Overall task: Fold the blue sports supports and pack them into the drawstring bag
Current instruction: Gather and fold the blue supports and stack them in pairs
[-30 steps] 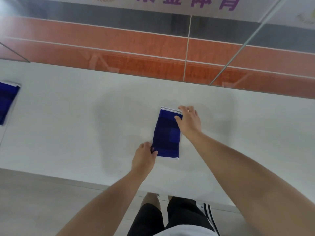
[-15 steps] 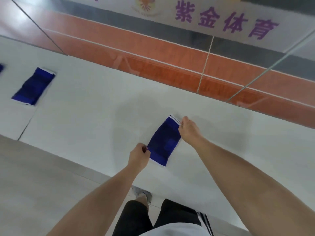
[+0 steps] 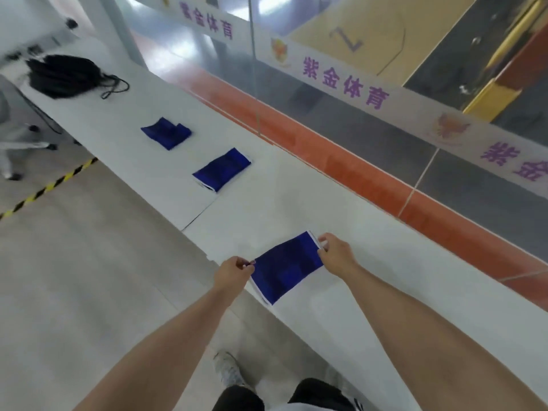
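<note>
A flat blue sports support with white edges lies on the white table in front of me. My left hand pinches its near-left corner and my right hand pinches its far-right corner. A second blue support lies flat further left along the table. A third blue support, folded over, sits beyond it. The black drawstring bag rests crumpled at the far left end, its cords trailing to the right.
A glass wall with an orange band and purple lettering runs along the table's far side. The table's near edge drops to a grey floor with yellow-black tape. A seam between table sections lies left of my hands.
My view has swung left, bringing the other two supports and the black bag into sight. Both hands have closed into pinches on opposite corners of the near support.
</note>
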Action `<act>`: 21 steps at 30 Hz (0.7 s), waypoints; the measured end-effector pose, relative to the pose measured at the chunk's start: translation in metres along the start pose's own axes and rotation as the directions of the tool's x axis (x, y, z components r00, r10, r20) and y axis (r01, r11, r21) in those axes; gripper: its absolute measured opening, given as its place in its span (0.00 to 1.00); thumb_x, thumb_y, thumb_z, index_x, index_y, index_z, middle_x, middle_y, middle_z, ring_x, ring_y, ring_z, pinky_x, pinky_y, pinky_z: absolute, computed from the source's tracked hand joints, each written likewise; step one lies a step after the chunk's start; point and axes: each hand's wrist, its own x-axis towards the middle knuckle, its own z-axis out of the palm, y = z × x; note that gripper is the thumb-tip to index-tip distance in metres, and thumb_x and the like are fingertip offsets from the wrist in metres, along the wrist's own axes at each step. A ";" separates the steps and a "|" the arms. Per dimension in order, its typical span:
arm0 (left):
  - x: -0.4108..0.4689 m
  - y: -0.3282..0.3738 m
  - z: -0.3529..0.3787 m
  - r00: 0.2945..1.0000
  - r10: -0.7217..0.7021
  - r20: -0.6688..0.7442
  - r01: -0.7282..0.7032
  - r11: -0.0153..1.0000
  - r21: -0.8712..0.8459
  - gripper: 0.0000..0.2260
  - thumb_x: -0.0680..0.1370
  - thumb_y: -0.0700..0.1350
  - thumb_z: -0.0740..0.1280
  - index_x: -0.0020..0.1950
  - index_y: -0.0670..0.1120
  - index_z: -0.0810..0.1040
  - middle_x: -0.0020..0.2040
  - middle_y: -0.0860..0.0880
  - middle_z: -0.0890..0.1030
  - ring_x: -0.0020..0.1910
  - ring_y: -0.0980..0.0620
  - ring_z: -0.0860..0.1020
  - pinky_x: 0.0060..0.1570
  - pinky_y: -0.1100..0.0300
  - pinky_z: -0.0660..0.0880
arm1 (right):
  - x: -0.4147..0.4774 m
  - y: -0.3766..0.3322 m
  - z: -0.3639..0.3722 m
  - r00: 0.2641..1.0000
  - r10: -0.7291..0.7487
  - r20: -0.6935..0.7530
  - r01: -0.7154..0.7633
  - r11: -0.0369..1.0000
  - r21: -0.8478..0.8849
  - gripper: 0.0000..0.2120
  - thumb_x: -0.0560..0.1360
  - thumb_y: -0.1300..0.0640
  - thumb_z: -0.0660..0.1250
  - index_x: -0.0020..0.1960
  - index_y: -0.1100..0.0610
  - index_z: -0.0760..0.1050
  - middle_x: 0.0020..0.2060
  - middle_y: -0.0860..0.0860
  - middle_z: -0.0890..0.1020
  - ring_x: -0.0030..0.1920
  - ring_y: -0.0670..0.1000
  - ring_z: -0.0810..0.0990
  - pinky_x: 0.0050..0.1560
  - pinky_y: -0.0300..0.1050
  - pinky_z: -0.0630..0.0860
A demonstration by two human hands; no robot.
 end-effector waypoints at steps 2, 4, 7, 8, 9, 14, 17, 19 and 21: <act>0.010 -0.007 -0.053 1.000 -0.004 0.001 0.004 0.999 -0.038 0.04 0.75 0.46 0.70 0.47 0.47 0.80 0.41 0.48 0.83 0.37 0.51 0.79 0.38 0.59 0.75 | 0.004 -0.052 0.022 1.000 -0.017 -0.011 0.017 1.000 -0.019 0.12 0.77 0.59 0.62 0.60 0.51 0.74 0.48 0.54 0.82 0.45 0.56 0.81 0.47 0.49 0.80; 0.019 -0.010 -0.104 1.000 0.011 -0.015 -0.012 0.998 -0.064 0.04 0.74 0.46 0.70 0.46 0.47 0.81 0.39 0.49 0.83 0.36 0.51 0.78 0.36 0.59 0.74 | 0.008 -0.101 0.043 0.999 -0.049 -0.021 0.049 0.998 -0.029 0.12 0.77 0.59 0.61 0.60 0.50 0.73 0.48 0.55 0.82 0.45 0.55 0.81 0.48 0.50 0.81; 0.034 -0.013 -0.171 0.999 0.008 -0.032 -0.011 0.995 -0.101 0.04 0.74 0.46 0.70 0.46 0.47 0.81 0.35 0.49 0.81 0.33 0.52 0.77 0.36 0.58 0.74 | 0.014 -0.167 0.068 0.995 -0.098 -0.026 0.096 0.994 -0.055 0.12 0.79 0.59 0.61 0.61 0.51 0.73 0.50 0.55 0.82 0.46 0.55 0.81 0.47 0.48 0.80; 0.039 -0.013 -0.189 0.999 0.005 -0.040 -0.010 0.994 -0.113 0.03 0.74 0.45 0.71 0.46 0.47 0.81 0.34 0.50 0.81 0.33 0.52 0.77 0.36 0.59 0.73 | 0.016 -0.186 0.073 0.993 -0.114 -0.027 0.112 0.992 -0.062 0.12 0.79 0.58 0.62 0.62 0.51 0.73 0.51 0.55 0.82 0.46 0.55 0.81 0.48 0.48 0.80; 0.043 -0.013 -0.205 0.999 0.002 -0.049 -0.009 0.991 -0.132 0.03 0.74 0.45 0.71 0.45 0.47 0.82 0.34 0.50 0.80 0.32 0.52 0.76 0.36 0.59 0.73 | 0.020 -0.204 0.079 0.992 -0.127 -0.025 0.125 0.990 -0.072 0.12 0.79 0.57 0.62 0.62 0.51 0.73 0.52 0.55 0.82 0.47 0.55 0.81 0.50 0.49 0.80; 0.073 -0.009 -0.260 0.999 -0.017 -0.043 0.008 0.980 -0.201 0.05 0.75 0.43 0.70 0.40 0.46 0.77 0.33 0.50 0.79 0.31 0.52 0.75 0.38 0.57 0.73 | 0.048 -0.273 0.095 0.984 -0.175 -0.040 0.168 0.975 -0.145 0.13 0.80 0.56 0.63 0.64 0.51 0.73 0.55 0.56 0.81 0.51 0.56 0.81 0.55 0.53 0.80; 0.099 -0.005 -0.280 0.999 -0.035 -0.009 0.032 0.981 -0.193 0.04 0.75 0.43 0.70 0.42 0.45 0.77 0.36 0.49 0.79 0.34 0.51 0.76 0.41 0.55 0.73 | 0.071 -0.299 0.105 0.982 -0.182 -0.045 0.172 0.971 -0.169 0.13 0.80 0.55 0.63 0.65 0.51 0.73 0.56 0.56 0.81 0.51 0.57 0.81 0.56 0.53 0.79; 0.121 -0.001 -0.292 0.999 -0.042 0.023 0.045 0.986 -0.162 0.05 0.75 0.44 0.70 0.44 0.44 0.77 0.37 0.48 0.79 0.36 0.51 0.77 0.42 0.55 0.73 | 0.091 -0.314 0.113 0.981 -0.186 -0.047 0.175 0.967 -0.184 0.14 0.81 0.56 0.62 0.65 0.51 0.73 0.56 0.55 0.81 0.52 0.57 0.81 0.56 0.53 0.79; 0.146 0.006 -0.305 0.998 -0.045 0.048 0.051 0.990 -0.128 0.07 0.74 0.46 0.71 0.47 0.43 0.78 0.38 0.48 0.80 0.37 0.51 0.78 0.43 0.55 0.74 | 0.117 -0.329 0.122 0.980 -0.192 -0.045 0.180 0.964 -0.196 0.13 0.81 0.56 0.62 0.65 0.51 0.72 0.54 0.54 0.81 0.49 0.56 0.81 0.53 0.52 0.80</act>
